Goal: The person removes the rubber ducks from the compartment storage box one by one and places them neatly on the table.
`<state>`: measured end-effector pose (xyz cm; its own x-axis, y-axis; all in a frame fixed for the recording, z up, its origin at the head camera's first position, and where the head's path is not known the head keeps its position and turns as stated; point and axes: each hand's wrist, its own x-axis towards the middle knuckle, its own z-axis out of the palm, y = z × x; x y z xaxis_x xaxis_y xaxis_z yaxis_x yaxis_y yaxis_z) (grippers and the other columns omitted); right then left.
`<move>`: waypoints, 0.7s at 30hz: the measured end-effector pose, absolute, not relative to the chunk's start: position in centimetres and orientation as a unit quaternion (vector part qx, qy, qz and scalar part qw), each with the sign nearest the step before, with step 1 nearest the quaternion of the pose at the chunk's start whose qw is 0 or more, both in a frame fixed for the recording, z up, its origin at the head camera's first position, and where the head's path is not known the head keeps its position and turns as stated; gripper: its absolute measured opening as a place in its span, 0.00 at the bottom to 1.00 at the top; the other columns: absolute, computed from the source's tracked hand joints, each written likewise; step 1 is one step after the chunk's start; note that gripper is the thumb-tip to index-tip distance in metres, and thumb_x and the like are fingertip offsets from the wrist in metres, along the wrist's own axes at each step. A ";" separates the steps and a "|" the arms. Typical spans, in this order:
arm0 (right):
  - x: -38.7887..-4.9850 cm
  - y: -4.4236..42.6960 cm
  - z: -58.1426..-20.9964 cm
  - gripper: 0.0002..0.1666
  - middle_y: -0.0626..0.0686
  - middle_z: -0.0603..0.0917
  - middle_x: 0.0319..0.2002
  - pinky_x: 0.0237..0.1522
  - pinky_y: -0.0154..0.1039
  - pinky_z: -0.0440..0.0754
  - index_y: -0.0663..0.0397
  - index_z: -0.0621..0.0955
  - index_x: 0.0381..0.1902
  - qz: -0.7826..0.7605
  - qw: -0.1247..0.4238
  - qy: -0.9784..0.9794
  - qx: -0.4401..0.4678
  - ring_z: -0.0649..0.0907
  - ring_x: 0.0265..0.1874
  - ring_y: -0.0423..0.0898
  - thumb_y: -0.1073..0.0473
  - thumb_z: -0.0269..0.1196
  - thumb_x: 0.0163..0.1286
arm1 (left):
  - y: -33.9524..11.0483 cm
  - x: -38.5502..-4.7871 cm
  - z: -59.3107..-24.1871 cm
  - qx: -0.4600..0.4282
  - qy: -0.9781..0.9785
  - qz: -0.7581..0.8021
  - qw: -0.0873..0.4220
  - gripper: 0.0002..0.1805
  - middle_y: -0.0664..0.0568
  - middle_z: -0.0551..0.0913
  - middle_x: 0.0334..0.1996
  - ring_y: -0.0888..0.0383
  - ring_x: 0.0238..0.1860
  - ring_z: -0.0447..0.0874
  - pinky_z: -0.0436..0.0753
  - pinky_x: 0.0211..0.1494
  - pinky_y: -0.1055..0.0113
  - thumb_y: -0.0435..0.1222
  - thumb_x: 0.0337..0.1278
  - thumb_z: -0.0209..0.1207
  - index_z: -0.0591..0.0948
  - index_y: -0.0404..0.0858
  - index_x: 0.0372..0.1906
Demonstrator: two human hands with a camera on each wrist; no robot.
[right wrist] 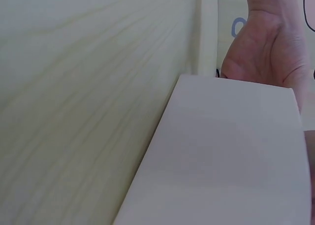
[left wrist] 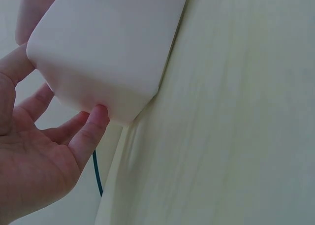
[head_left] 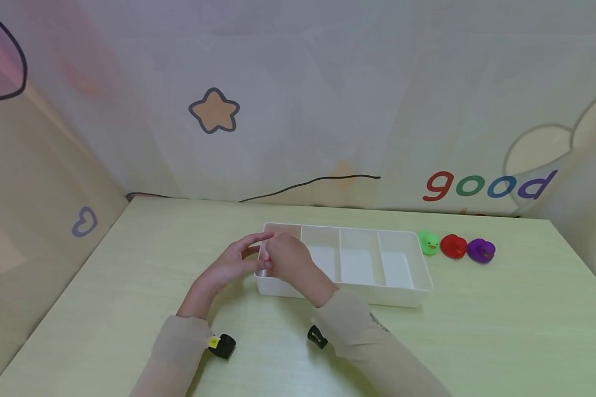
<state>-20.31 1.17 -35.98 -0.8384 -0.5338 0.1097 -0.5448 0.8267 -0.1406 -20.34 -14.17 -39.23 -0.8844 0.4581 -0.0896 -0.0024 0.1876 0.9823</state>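
Note:
A long white box (head_left: pixel 357 286) with open compartments in a row sits on the table. At its left end, my left hand (head_left: pixel 233 262) holds the end wall, thumb over the rim. In the left wrist view, fingertips (left wrist: pixel 99 114) of this hand touch the outside of that wall. My right hand (head_left: pixel 290 255) is bent down into the leftmost compartment, close to the left thumb. Its fingertips are hidden, so whether it holds anything cannot be seen. The right wrist view shows mostly the box's outer side (right wrist: pixel 221 151), with a hand (right wrist: pixel 261 52) beyond it.
Right of the box, a green toy duck (head_left: pixel 429 243), a red toy duck (head_left: pixel 453 246) and a purple toy duck (head_left: pixel 481 251) stand in a row. A printed curtain (head_left: pixel 298 110) rises behind the pale table (head_left: pixel 129 275).

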 end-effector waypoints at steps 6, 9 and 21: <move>-20.3 1.4 -35.9 0.06 0.46 0.75 0.18 0.24 0.28 0.69 0.53 0.81 0.19 0.095 0.028 -0.950 0.297 0.71 0.21 0.41 0.62 0.66 0.53 | -14.1 -20.3 -39.2 0.149 0.749 0.618 0.185 0.33 0.47 0.62 0.65 0.45 0.66 0.56 0.61 0.63 0.49 0.33 0.53 0.60 0.64 0.42 0.65; -20.2 1.8 -35.8 0.10 0.46 0.73 0.17 0.24 0.28 0.69 0.54 0.77 0.18 0.117 0.019 -0.946 0.300 0.71 0.21 0.41 0.61 0.67 0.53 | -14.2 -20.3 -39.3 0.147 0.754 0.613 0.187 0.33 0.48 0.60 0.66 0.44 0.67 0.54 0.58 0.64 0.45 0.34 0.53 0.60 0.64 0.43 0.66; -19.5 3.5 -34.9 0.13 0.47 0.77 0.21 0.24 0.27 0.73 0.57 0.81 0.30 0.209 0.040 -0.925 0.316 0.74 0.24 0.42 0.55 0.71 0.50 | -14.2 -20.3 -39.1 0.124 0.769 0.598 0.190 0.34 0.52 0.58 0.67 0.45 0.67 0.54 0.60 0.62 0.42 0.40 0.51 0.62 0.64 0.49 0.65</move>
<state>-19.53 3.49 -34.86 -0.7975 -0.5674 0.2052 -0.6005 0.7136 -0.3607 -20.28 -14.16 -39.09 -0.8966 0.4188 -0.1438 -0.0365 0.2539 0.9665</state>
